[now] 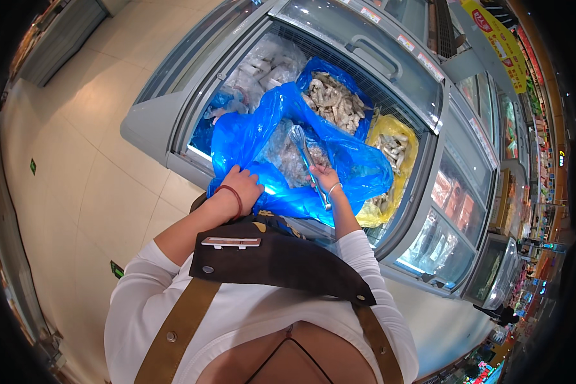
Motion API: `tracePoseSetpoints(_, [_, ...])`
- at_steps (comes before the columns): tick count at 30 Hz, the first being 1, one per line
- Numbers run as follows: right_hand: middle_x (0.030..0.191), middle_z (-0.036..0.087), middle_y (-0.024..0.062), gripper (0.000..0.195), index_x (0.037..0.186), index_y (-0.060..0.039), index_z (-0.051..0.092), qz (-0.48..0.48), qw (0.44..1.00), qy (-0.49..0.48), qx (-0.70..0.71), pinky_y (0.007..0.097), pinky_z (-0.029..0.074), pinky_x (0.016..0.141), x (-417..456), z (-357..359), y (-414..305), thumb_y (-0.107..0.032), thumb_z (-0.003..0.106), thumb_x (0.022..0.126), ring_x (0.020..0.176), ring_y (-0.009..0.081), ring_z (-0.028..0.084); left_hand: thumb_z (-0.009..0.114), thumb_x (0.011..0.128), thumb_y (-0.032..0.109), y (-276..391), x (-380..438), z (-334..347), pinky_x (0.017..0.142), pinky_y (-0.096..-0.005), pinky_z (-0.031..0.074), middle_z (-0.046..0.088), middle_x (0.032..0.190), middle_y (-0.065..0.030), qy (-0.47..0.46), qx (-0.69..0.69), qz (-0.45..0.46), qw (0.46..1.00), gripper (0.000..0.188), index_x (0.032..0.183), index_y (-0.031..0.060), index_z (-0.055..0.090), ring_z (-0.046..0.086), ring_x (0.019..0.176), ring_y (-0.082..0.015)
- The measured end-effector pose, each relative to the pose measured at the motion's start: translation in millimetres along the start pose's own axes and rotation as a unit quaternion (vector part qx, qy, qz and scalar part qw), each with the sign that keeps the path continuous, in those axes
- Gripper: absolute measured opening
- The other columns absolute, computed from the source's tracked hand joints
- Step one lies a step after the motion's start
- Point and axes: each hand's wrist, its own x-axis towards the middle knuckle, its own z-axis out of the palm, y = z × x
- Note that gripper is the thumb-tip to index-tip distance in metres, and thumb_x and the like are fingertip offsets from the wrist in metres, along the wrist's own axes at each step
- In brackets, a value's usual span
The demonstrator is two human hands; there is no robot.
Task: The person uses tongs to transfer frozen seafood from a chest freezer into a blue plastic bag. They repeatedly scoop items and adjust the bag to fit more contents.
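My left hand [239, 191] rests on the near left edge of a large blue plastic bag [278, 108] in an open chest freezer, its fingers on the film; whether it grips the film I cannot tell. My right hand [324, 178] holds metal tongs [303, 147], their head pointing away from me over the bag's opening. Inside the bag lies clear plastic around a frozen, greyish-pink mass [295, 163]. Behind it, raw shrimp [336, 103] fill another blue bag. To the right, a yellow plastic bag [404, 126] holds more greyish seafood [392, 150].
Clear bags of frozen goods [269, 62] lie at the freezer's back left. A sliding glass lid with a handle [377, 55] covers its far part. The freezer's near rim [192, 170] runs before me. More freezers [441, 230] stand to the right, tiled floor [91, 144] to the left.
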Motion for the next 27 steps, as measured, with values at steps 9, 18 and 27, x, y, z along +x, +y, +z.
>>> tracePoseSetpoints(9, [0.068, 0.06, 0.0059, 0.027, 0.089, -0.0012, 0.059, -0.031, 0.999, 0.017, 0.004, 0.0226, 0.041, 0.044, -35, -24, 0, -0.027, 0.056, 0.082, 0.046, 0.0105, 0.05, 0.066, 0.059, 0.02, 0, 2, 4, 0.085, -0.0373, 0.033, 0.054, 0.093, -0.0079, -0.005, 0.005, 0.001, 1.0, 0.037, 0.094, 0.0139, 0.059, 0.05, 0.094, -0.0237])
tracePoseSetpoints(18, [0.069, 0.06, 0.0066, 0.029, 0.089, -0.0011, 0.058, 0.013, 0.999, 0.041, -0.003, 0.0237, 0.041, 0.045, 35, 21, 0, -0.029, 0.059, 0.08, 0.049, 0.0119, 0.051, 0.067, 0.06, 0.023, 0, 1, -3, 0.091, -0.0389, 0.031, 0.053, 0.098, -0.0086, -0.033, 0.0, -0.009, 0.999, 0.042, 0.1, 0.0146, 0.057, 0.048, 0.1, -0.0243])
tracePoseSetpoints(27, [0.067, 0.06, 0.0064, 0.025, 0.092, -0.0006, 0.058, -0.048, 0.997, 0.05, 0.04, 0.0223, 0.038, 0.04, -18, -2, -9, -0.023, 0.057, 0.081, 0.043, 0.0104, 0.048, 0.066, 0.06, 0.02, -1, 2, 0, 0.089, -0.0394, 0.032, 0.053, 0.096, -0.0086, -0.028, -0.013, -0.011, 0.999, 0.037, 0.096, 0.0136, 0.059, 0.049, 0.097, -0.0243])
